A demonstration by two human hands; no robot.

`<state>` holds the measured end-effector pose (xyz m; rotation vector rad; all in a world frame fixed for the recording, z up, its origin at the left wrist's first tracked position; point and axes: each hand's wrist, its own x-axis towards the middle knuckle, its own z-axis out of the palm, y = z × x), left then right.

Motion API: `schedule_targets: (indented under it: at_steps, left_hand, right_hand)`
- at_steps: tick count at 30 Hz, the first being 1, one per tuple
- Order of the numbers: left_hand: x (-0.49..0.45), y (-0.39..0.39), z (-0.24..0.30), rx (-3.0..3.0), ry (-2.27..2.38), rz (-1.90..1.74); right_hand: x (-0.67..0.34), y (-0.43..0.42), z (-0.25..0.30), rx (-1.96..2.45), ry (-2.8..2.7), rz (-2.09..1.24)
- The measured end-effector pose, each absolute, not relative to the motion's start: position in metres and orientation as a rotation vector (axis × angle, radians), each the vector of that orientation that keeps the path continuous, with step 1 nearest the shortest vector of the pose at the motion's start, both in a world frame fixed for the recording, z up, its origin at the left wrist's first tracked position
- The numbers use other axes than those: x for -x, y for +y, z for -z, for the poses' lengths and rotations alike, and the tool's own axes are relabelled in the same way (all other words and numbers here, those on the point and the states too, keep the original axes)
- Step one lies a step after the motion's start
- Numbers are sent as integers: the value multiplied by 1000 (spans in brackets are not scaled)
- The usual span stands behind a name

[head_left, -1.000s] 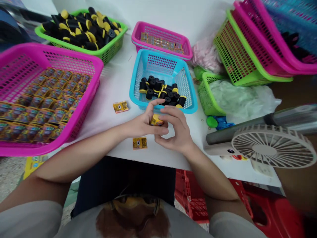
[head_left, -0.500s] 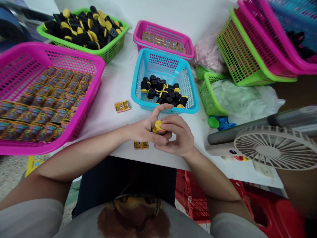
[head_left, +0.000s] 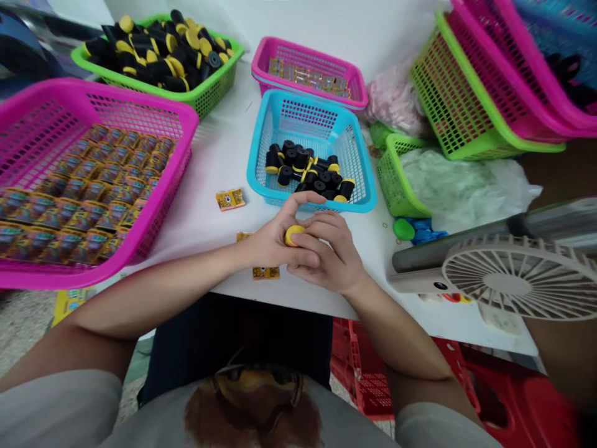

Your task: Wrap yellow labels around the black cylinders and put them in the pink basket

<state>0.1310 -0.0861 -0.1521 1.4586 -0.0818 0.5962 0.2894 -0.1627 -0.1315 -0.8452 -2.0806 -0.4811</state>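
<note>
Yellow on top, a small piece (head_left: 293, 234) sits grasped between my left hand (head_left: 274, 241) and right hand (head_left: 332, 256) — blue basket (head_left: 257, 134) just beyond, large pink basket (head_left: 157, 206) left, fan (head_left: 508, 284) right.

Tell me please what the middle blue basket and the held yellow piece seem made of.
Middle blue basket: probably moulded plastic, slightly shiny, given its smooth rim and regular openings. Yellow piece: perhaps matte plastic, by its evenly coloured top, but mostly hidden.
</note>
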Motion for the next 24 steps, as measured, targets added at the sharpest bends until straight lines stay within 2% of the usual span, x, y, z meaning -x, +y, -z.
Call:
schedule_targets:
  at_steps: [5, 11, 14, 19, 24]
  left_hand:
    - [-130, -90, 151, -1497, -48, -675]
    - [-129, -88, 152, -1501, -69, -641]
    - [-133, -83, 152, -1547, -133, -740]
    - [-134, -80, 139, -1687, 127, -1096]
    - [-103, -107, 115, -1866, 347, -1045]
  right_hand:
    - [-288, -164, 128, 831, -2051, 532]
    - [-288, -164, 135, 843, -2069, 385]
    - [-292, -158, 140, 793, -2026, 519]
    - [-306, -150, 140, 920, -1933, 674]
    - [-306, -157, 138, 784, -1951, 670]
